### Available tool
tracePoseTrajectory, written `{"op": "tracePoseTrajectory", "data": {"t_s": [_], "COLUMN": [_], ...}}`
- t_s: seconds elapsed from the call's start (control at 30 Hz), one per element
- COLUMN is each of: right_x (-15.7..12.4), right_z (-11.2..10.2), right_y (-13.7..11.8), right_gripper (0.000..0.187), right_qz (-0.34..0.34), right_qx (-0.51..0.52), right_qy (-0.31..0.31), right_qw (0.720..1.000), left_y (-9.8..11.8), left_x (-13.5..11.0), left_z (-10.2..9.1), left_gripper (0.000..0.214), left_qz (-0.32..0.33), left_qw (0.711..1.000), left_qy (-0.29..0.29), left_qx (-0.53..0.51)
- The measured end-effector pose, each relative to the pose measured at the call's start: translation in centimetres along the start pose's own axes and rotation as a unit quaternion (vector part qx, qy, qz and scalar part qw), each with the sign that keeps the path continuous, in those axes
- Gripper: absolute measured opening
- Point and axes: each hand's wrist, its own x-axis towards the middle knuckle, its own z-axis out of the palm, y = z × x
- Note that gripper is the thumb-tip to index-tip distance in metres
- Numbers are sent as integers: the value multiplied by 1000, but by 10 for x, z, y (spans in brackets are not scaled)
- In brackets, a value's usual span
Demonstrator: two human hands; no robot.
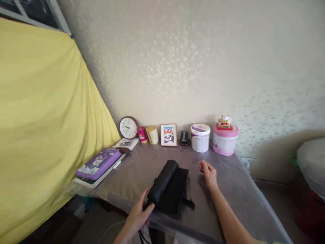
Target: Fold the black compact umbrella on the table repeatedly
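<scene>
Okay, folded black umbrella (162, 179), lower center | my left hand (137, 215) gripping its end | my right hand (208, 173) open, just beside | feels light, soft; hold the stiff shaft

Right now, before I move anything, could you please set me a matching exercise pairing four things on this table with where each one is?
Things:
1. folded black umbrella
2. round clock
3. framed panda picture
4. pink tin

Places:
A. under a lucky-cat figurine
B. in the left hand
C. beside a small black device
D. beside a small red can

Pairs: 1-B, 2-D, 3-C, 4-A
</scene>
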Motion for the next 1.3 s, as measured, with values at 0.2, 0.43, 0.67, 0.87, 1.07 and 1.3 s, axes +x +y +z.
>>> {"op": "tracePoseTrajectory", "data": {"t_s": [0.2, 0.43, 0.67, 0.87, 1.07, 1.3], "right_x": [1, 0, 2, 3, 1, -3], "right_z": [1, -1, -4, -5, -6, -9], "right_y": [5, 7, 11, 13, 9, 1], "right_gripper": [47, 47, 48, 48, 49, 50], "right_qz": [20, 29, 28, 28, 23, -1], "right_qx": [13, 4, 1, 9, 1, -30], "right_qy": [-9, -22, -26, -31, -25, -63], "right_qw": [1000, 999, 999, 999, 999, 998], "left_y": [3, 14, 25, 37, 54, 68], "left_x": [-4, 5, 12, -4, -13, -19], "left_z": [4, 6, -19, -21, -24, -17], "left_gripper": [62, 88, 80, 36, 30, 27], "left_qz": [96, 40, 26, 9, 75, 34], "left_qw": [920, 895, 971, 996, 990, 997], "left_qy": [131, 72, 35, -14, 48, 31], "left_qx": [356, 439, 233, 87, 110, -64]}}
